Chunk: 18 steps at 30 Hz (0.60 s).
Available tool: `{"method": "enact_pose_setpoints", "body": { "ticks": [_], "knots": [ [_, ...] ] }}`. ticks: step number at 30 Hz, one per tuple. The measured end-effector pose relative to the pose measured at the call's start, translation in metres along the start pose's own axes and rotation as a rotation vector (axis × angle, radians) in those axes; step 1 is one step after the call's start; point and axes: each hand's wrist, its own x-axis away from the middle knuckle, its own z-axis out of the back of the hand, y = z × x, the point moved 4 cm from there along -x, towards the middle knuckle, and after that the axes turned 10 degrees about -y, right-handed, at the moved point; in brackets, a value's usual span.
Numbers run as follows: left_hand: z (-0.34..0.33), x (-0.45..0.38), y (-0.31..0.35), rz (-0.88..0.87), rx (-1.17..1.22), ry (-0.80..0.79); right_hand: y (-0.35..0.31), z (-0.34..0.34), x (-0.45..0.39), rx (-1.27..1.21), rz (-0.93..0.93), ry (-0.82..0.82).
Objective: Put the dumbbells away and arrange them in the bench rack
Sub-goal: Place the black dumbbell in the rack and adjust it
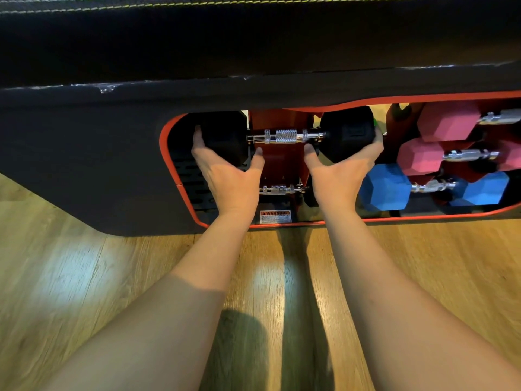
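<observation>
My left hand and right hand each have fingers wrapped around one end of the black dumbbell, held level inside the bench rack, upper left slot.

Your left grip hides the lower black dumbbell's left head; the top pink dumbbell is cut off at the right edge; the warning label's small print is unreadable.

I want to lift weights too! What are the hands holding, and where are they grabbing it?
Both hands hold the black dumbbell by its ends: left hand cups the left head, right hand cups the right head. The handle is bare.
</observation>
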Motion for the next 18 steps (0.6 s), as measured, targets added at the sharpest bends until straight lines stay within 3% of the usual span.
{"method": "enact_pose_setpoints", "body": {
  "ticks": [18],
  "knots": [
    [0.0025, -0.0012, -0.0041, -0.004, -0.029, 0.0, -0.0006, 0.0015, 0.0018, 0.036, 0.001, 0.008]
  ]
}}
